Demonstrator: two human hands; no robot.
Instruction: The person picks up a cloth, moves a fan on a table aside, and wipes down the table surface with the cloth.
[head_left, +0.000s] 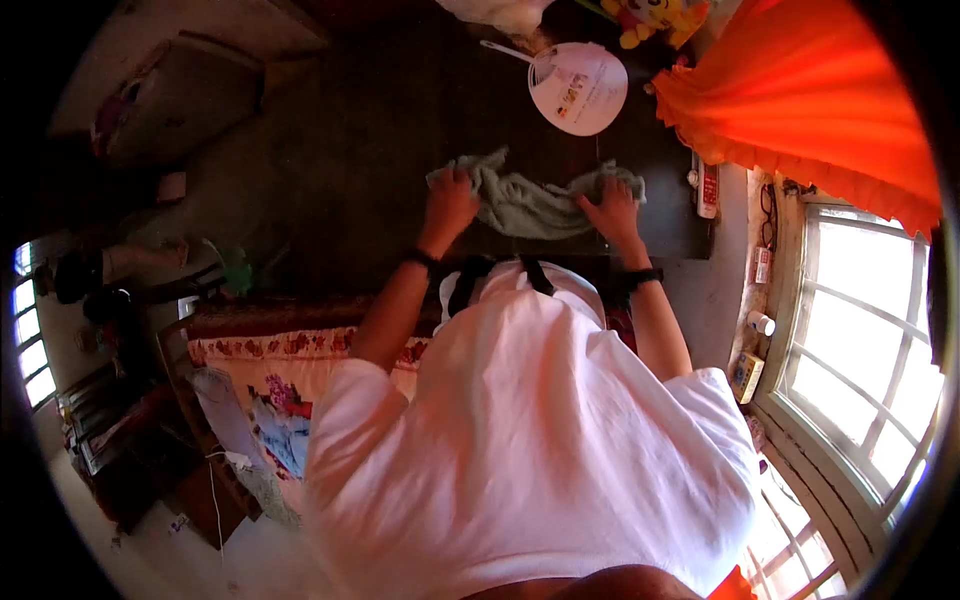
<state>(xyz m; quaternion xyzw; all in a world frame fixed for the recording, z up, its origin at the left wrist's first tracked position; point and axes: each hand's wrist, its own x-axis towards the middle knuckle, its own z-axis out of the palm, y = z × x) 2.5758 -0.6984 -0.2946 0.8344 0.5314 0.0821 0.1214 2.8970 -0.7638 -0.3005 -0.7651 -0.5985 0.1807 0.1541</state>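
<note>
A crumpled grey-green cloth (530, 207) lies stretched sideways on the dark table (350, 130). My left hand (452, 207) grips its left end, the fingers closed on the fabric. At the opposite end, my right hand (612, 209) has its fingers on the cloth and its thumb pointing inward; the fingers are bent round the fabric. The middle of the cloth sags toward me between both hands. Beyond it lies a white round fan (578, 88) with its handle to the left.
An orange curtain (800, 100) hangs at the upper right beside a window (860, 320). A red-and-white remote (707, 190) lies at the table's right edge. A yellow plush toy (655, 18) sits at the back. A patterned bed cover (270, 370) is at the lower left.
</note>
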